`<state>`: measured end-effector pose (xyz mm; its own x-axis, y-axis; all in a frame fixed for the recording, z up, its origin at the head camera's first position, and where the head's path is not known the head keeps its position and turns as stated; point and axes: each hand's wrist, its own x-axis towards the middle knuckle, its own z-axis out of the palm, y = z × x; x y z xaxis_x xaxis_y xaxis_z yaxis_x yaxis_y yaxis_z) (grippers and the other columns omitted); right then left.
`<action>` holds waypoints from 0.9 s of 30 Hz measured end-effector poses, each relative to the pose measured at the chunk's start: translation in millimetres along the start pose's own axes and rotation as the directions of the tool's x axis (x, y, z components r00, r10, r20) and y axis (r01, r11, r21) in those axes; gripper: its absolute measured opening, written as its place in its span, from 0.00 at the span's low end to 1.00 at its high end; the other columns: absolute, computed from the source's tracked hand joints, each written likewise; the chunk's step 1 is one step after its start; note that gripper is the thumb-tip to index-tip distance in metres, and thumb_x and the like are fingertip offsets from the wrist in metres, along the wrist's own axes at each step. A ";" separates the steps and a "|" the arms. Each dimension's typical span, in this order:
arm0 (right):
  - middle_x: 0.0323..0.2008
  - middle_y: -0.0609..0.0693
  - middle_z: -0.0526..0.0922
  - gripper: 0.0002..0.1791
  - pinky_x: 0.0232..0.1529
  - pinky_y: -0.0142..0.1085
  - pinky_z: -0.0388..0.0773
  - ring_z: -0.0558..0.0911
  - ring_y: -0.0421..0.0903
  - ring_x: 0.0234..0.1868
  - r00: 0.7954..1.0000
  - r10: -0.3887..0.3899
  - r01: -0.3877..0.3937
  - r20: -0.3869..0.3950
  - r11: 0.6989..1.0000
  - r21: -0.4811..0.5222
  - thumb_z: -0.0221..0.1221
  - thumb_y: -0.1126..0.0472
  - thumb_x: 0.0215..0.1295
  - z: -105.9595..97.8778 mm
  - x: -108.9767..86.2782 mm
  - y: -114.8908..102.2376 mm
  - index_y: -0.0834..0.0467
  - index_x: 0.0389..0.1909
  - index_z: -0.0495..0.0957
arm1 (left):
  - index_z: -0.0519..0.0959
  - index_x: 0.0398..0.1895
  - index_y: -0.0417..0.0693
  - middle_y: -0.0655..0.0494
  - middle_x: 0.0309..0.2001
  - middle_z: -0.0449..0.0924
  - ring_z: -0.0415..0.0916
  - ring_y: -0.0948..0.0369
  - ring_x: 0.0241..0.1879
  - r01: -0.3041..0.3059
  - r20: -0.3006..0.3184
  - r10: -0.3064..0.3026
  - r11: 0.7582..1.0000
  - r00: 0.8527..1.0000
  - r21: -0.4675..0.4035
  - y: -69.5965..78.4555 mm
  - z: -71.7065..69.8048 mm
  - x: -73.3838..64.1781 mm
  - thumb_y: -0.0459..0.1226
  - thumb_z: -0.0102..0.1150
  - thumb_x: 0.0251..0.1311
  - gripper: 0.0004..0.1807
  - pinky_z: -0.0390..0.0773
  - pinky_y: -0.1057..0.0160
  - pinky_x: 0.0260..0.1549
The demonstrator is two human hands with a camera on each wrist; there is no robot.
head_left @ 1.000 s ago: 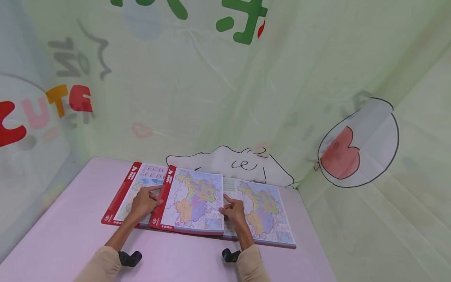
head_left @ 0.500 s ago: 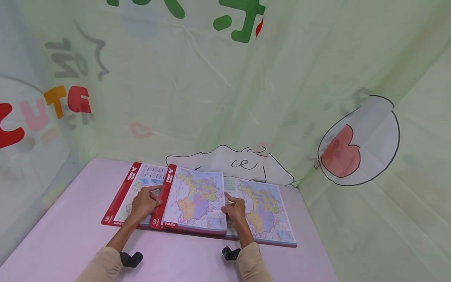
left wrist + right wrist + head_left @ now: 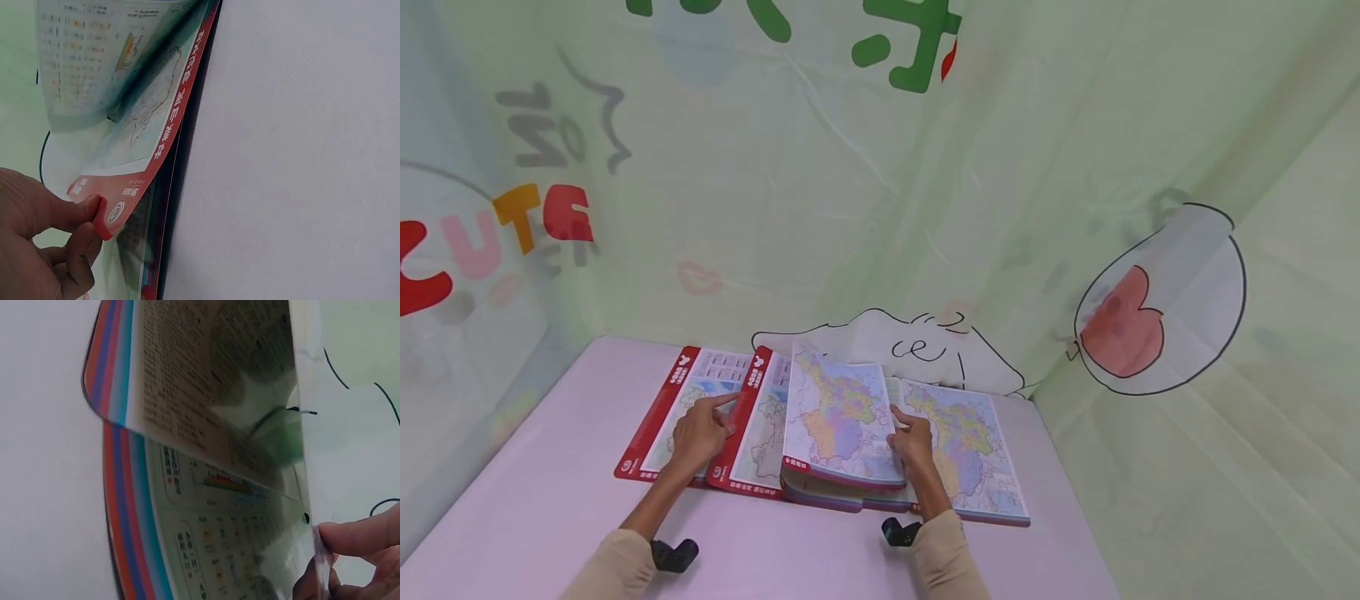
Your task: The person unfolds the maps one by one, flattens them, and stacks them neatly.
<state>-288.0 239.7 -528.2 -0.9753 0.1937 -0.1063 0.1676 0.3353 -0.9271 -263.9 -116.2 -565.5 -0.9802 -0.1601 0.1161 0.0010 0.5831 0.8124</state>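
Note:
In the head view, a partly opened folding map [image 3: 840,421] lies over another opened map [image 3: 961,442] on the table. My left hand [image 3: 700,432] is at the upper map's red left border; in the left wrist view its thumb and finger pinch the red corner [image 3: 119,209]. My right hand [image 3: 914,443] is at the right edge of the coloured panel, which bulges up off the sheets below. The right wrist view has thumb and finger pinching that panel's edge [image 3: 321,565], with printed, colour-striped pages beneath. The folds inside the upper map are partly hidden.
The pale pink tabletop [image 3: 775,550] runs out in front of the maps. A pale green curtain [image 3: 850,208] with printed letters and drawings hangs behind and at the sides, close to the maps' far edge. Each wrist wears a black device [image 3: 675,556].
My right hand has moved right, carrying the coloured panel with it. A grey relief-map panel beside the red border is now uncovered. The left hand has shifted slightly left with the border.

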 end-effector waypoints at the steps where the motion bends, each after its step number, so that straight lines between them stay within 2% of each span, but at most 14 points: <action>1: 0.20 0.44 0.67 0.38 0.21 0.29 0.58 0.57 0.38 0.18 1.000 0.009 -0.009 -0.005 1.000 0.002 0.55 0.84 0.59 -1.2 0.7 0.8 0.62 0.72 0.78 | 0.77 0.74 0.39 0.44 0.30 0.86 0.81 0.55 0.25 -0.003 -0.005 0.003 1.000 1.000 0.005 -0.6 -0.6 -0.5 0.28 0.66 0.66 0.31 0.74 0.63 0.21; 6: 0.16 0.45 0.66 0.40 0.20 0.30 0.57 0.56 0.39 0.18 1.000 0.012 -0.012 -0.010 1.000 0.019 0.53 0.85 0.58 -7.0 2.4 5.2 0.62 0.74 0.77 | 0.79 0.73 0.39 0.44 0.30 0.86 0.79 0.55 0.25 -0.017 -0.034 0.019 0.999 0.999 0.039 -3.7 -4.2 -0.6 0.28 0.69 0.64 0.31 0.71 0.63 0.21; 8: 0.17 0.45 0.68 0.40 0.20 0.31 0.58 0.59 0.39 0.18 1.000 0.007 -0.007 -0.012 1.000 0.014 0.53 0.85 0.58 -9.4 1.9 6.9 0.62 0.74 0.76 | 0.79 0.73 0.39 0.44 0.30 0.86 0.79 0.55 0.25 -0.017 -0.041 0.019 0.999 0.999 0.051 -5.3 -6.1 -0.2 0.27 0.69 0.64 0.31 0.70 0.63 0.21; 13: 0.14 0.43 0.65 0.40 0.21 0.32 0.55 0.56 0.40 0.17 1.000 -0.015 0.015 -0.023 1.000 -0.014 0.50 0.84 0.60 -20.2 -1.8 6.8 0.63 0.75 0.75 | 0.79 0.73 0.38 0.43 0.31 0.87 0.79 0.55 0.26 -0.012 -0.058 0.015 0.998 0.998 0.060 -10.6 -11.3 -0.6 0.27 0.69 0.65 0.31 0.72 0.61 0.22; 15: 0.11 0.43 0.62 0.40 0.21 0.33 0.53 0.52 0.40 0.16 0.999 -0.025 0.024 -0.026 0.999 -0.021 0.49 0.83 0.60 -26.3 -2.5 7.4 0.63 0.76 0.74 | 0.79 0.73 0.38 0.42 0.31 0.87 0.79 0.55 0.26 -0.005 -0.063 0.009 0.998 0.998 0.060 -11.8 -14.6 -1.5 0.28 0.69 0.65 0.31 0.72 0.61 0.23; 22: 0.09 0.39 0.61 0.41 0.20 0.33 0.51 0.50 0.39 0.15 0.997 -0.033 0.028 -0.069 0.997 -0.072 0.46 0.82 0.61 -48.9 6.0 23.7 0.61 0.77 0.73 | 0.74 0.77 0.38 0.38 0.37 0.86 0.82 0.52 0.30 0.049 -0.038 -0.047 0.998 0.998 0.037 -22.3 -28.9 -3.6 0.30 0.67 0.69 0.32 0.76 0.61 0.26; 27: 0.09 0.41 0.61 0.41 0.20 0.33 0.49 0.50 0.38 0.16 0.992 -0.034 0.023 -0.125 0.996 -0.088 0.45 0.81 0.58 -66.2 5.2 27.4 0.63 0.76 0.73 | 0.74 0.76 0.35 0.34 0.38 0.87 0.85 0.47 0.32 0.030 -0.067 -0.025 0.996 0.997 0.084 -29.9 -42.8 -4.4 0.30 0.68 0.68 0.33 0.76 0.60 0.27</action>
<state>-279.0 310.9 -530.3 -0.9548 0.2959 -0.0290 0.1572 0.4196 -0.8940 -251.1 -167.0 -565.8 -0.9646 -0.2272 0.1337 -0.0453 0.6425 0.7650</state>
